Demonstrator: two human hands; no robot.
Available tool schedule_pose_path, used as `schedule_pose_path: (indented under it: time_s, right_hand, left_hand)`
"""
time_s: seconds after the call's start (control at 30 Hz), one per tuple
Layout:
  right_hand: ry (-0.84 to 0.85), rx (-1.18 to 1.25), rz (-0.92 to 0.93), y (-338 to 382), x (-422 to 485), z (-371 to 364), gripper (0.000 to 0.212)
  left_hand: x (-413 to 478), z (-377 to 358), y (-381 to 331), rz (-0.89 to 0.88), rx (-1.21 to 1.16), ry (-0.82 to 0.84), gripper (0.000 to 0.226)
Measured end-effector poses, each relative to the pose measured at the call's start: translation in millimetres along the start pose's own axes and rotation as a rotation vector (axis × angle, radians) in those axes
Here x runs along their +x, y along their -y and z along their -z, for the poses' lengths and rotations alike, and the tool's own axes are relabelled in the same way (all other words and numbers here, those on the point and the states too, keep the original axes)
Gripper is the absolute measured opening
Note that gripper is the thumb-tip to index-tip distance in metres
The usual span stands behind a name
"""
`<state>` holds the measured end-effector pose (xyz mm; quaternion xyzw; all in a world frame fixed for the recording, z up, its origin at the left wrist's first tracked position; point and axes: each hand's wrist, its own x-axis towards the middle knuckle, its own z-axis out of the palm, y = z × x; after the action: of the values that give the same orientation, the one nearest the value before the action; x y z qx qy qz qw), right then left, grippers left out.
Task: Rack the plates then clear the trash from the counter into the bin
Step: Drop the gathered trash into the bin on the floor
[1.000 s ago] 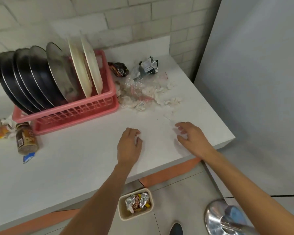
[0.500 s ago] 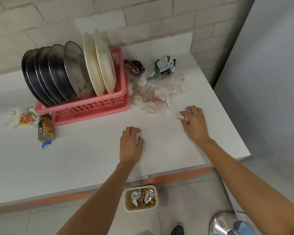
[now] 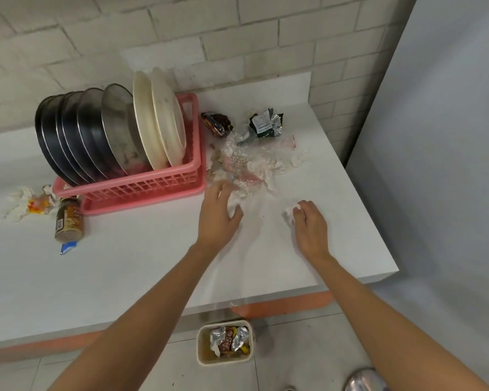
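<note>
Several dark plates and two cream plates stand upright in the pink rack. To the rack's right lies a heap of tissue and clear plastic trash, with a brown wrapper and a green-silver wrapper behind it. My left hand lies on the counter at the heap's near edge, fingers reaching into the tissue. My right hand pinches a small white tissue scrap. The beige bin stands on the floor below the counter edge, with wrappers inside.
A brown jar lies on its side left of the rack, a blue scrap by it and crumpled tissue with orange bits further left. The counter ends at right near a grey wall. A metal lid shows at bottom right.
My left hand moved forward to the trash heap's edge. My right hand drew back toward me with the tissue scrap pinched in its fingers.
</note>
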<state>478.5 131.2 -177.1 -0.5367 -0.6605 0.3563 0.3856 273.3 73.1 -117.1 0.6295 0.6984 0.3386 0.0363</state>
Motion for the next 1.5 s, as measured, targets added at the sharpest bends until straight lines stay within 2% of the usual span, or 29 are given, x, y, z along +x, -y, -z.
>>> schedule_pose_path:
  time_s: [0.03, 0.1, 0.17, 0.23, 0.27, 0.33, 0.43, 0.5, 0.67, 0.8, 1.0, 1.2, 1.3, 1.4, 1.5]
  right_hand:
    - [-0.001, -0.012, 0.004, 1, 0, 1, 0.027]
    - [0.002, -0.041, 0.020, 0, 0, 2, 0.038]
    - [0.017, -0.073, 0.021, 0, 0, 1, 0.047]
    - [0.027, -0.126, 0.033, -1, 0, 1, 0.051]
    - [0.028, -0.152, 0.048, -1, 0, 0, 0.052]
    - [0.030, -0.187, 0.070, -1, 1, 0, 0.051]
    - [0.026, -0.198, 0.093, -1, 1, 0, 0.046]
    - [0.022, -0.207, 0.094, 0, 1, 0, 0.044]
    - [0.001, -0.231, 0.099, 0, 1, 0, 0.042]
    - [-0.006, -0.222, 0.111, 0, 1, 0, 0.041]
    - [-0.046, -0.044, 0.007, -3, 2, 0, 0.038]
    - [-0.069, 0.004, -0.018, -1, 1, 0, 0.037]
    - [-0.057, 0.023, -0.028, 1, 0, 2, 0.036]
    - [-0.059, 0.042, -0.050, 4, -1, 3, 0.032]
    - [-0.034, 0.064, -0.042, 3, -1, 5, 0.031]
  left_hand:
    - [20, -1, -7, -0.068, 0.067, 0.009, 0.050]
    - [58, -2, -17, -0.106, 0.237, 0.138, 0.077]
    - [86, -8, -17, -0.057, 0.403, 0.335, 0.106]
    - [101, -15, -10, -0.013, 0.488, 0.485, 0.115]
    - [103, -16, -7, -0.013, 0.509, 0.522, 0.112]
    - [103, -17, 0, -0.057, 0.510, 0.503, 0.090]
    - [96, -15, 8, -0.124, 0.442, 0.354, 0.046]
    - [93, -10, 9, -0.145, 0.405, 0.273, 0.035]
    - [100, 8, 0, -0.166, 0.423, 0.187, 0.038]
    - [108, 27, -7, -0.206, 0.418, 0.181, 0.050]
    - [110, 44, -32, -0.244, 0.220, 0.069, 0.067]
    - [94, 39, -52, -0.172, -0.066, 0.000, 0.035]
    - [85, 40, -62, -0.113, -0.194, -0.062, 0.028]
    - [70, 48, -76, 0.139, -0.467, -0.014, 0.026]
    - [47, 55, -85, 0.392, -0.635, 0.127, 0.018]
